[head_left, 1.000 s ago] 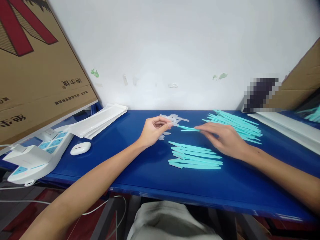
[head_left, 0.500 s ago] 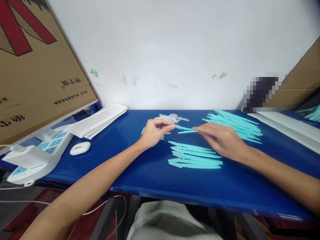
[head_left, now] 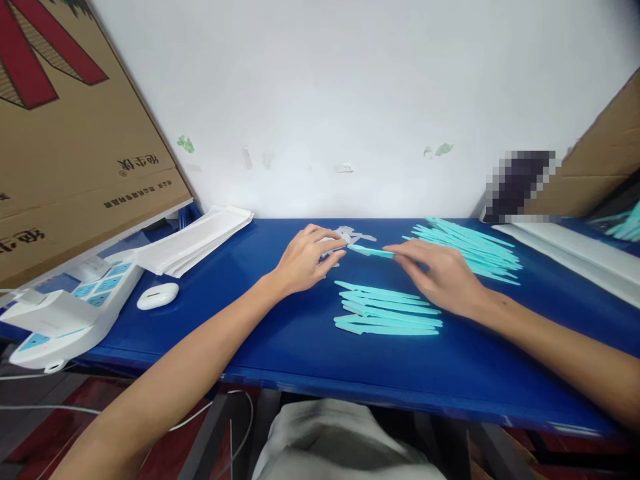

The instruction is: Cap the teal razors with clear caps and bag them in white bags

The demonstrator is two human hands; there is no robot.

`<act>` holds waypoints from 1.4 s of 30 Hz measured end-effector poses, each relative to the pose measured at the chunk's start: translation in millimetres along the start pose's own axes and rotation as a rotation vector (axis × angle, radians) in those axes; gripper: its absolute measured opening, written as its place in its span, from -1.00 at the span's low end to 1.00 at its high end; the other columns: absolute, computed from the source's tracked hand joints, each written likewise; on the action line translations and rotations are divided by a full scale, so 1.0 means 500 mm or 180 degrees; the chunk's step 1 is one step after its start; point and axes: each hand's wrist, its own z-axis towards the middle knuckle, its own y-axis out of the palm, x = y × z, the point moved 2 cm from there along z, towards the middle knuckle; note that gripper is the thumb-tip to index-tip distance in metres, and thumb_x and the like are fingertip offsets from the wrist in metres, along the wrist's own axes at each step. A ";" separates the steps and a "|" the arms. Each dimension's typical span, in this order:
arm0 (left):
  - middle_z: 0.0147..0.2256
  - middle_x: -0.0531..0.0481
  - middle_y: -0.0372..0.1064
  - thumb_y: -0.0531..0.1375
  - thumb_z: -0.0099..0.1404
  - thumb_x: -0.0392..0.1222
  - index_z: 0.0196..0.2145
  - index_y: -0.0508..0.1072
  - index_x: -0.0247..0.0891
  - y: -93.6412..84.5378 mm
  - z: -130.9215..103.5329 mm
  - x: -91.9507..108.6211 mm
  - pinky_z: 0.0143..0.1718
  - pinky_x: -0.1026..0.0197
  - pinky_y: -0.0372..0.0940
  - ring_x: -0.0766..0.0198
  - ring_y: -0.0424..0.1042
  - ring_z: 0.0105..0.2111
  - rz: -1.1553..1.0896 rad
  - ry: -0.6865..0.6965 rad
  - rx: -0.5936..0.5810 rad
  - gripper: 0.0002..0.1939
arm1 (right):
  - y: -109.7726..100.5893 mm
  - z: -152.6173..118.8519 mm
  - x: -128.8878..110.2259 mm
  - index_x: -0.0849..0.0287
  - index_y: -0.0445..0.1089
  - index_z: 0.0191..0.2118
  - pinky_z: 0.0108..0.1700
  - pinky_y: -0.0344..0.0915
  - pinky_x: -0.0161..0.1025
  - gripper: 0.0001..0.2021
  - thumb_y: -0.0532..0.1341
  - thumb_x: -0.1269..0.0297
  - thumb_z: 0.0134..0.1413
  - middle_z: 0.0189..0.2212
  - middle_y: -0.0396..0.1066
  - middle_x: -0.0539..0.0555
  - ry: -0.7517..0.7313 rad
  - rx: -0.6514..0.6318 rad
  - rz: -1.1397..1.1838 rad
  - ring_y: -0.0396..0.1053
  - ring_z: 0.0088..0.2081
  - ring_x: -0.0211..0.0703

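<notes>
My right hand (head_left: 435, 270) pinches the end of a turquoise stick (head_left: 373, 251), whose far tip points left and looks whitish. My left hand (head_left: 310, 260) is just left of that tip, thumb and fingers apart, holding nothing that I can see. Behind and partly under it lies a pile of small translucent pieces (head_left: 353, 235). Several turquoise sticks (head_left: 387, 310) lie in a loose row in front of my hands. A bigger heap of turquoise sticks (head_left: 470, 247) spreads beyond my right hand.
On the left are white packets (head_left: 195, 241), a white oval case (head_left: 158, 296), a white power strip (head_left: 107, 293) with a plug-in adapter, and a large cardboard box (head_left: 85, 133). White strips (head_left: 570, 257) lie at the right. A pale wall (head_left: 320, 100) rises behind the blue table (head_left: 280, 353).
My left hand has opened and let go of the piece at the stick's tip. The stick stays in my right hand, and another stick once visible beneath it no longer shows separately.
</notes>
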 end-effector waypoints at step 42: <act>-0.23 -0.09 0.60 0.39 0.25 -0.06 -0.28 0.62 -0.25 0.035 0.000 0.040 -0.06 0.12 0.39 0.13 0.56 -0.17 -0.2445 -0.1122 0.0381 -0.79 | 0.001 -0.002 -0.030 0.12 0.45 -0.09 -0.29 0.29 -0.18 -0.63 -0.06 0.10 0.43 -0.22 0.57 0.11 0.0214 -0.0712 -0.0035 0.50 -0.29 -0.06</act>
